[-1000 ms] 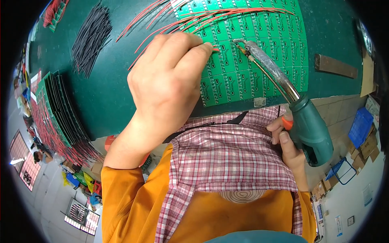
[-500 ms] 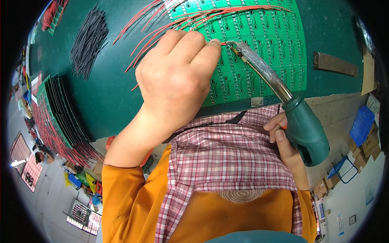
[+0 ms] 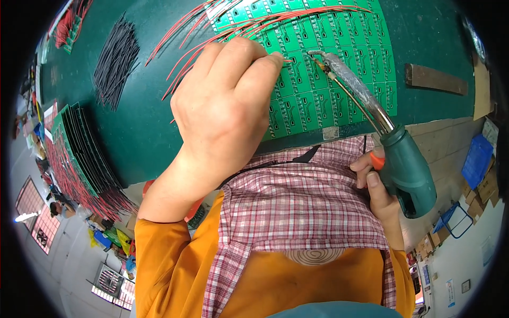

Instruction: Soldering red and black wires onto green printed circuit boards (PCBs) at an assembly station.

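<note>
Pinches a red wire [image 3: 288, 61], likely light, springy and best held just behind its tip, in clamped fingers of the left hand [image 3: 225, 98] over the circuit-board panel [image 3: 334, 40], upper centre of the frame, and grips a soldering iron [image 3: 398, 146] in closed fingers of the right hand [image 3: 378, 192].

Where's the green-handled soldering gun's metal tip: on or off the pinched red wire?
Off: green circuit board shows between the metal tip and the red wire's end.
</note>
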`<action>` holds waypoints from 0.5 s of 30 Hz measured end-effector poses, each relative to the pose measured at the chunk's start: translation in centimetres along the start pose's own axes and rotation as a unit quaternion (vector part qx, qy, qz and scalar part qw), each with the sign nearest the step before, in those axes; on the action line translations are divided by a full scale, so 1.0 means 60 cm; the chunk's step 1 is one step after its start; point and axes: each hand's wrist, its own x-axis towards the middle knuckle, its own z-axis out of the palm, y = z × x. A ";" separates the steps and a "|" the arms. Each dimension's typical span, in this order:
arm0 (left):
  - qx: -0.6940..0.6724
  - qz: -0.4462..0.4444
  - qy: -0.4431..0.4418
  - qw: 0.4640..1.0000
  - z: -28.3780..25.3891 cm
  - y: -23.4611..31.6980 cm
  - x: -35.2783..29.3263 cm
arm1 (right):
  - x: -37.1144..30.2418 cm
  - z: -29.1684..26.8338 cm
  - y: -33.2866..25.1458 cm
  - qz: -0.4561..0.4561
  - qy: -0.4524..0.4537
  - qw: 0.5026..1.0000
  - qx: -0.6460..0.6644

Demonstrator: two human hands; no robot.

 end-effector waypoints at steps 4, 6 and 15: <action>0.013 0.003 -0.016 1.000 0.012 0.006 0.009 | 0.005 -0.002 -0.005 0.032 0.005 0.998 0.044; 0.020 0.001 -0.017 1.000 0.015 0.007 0.009 | 0.007 0.001 -0.005 0.023 0.010 0.999 0.041; 0.061 0.042 0.034 0.997 0.029 0.003 0.002 | 0.010 0.000 0.000 0.024 -0.019 0.999 0.032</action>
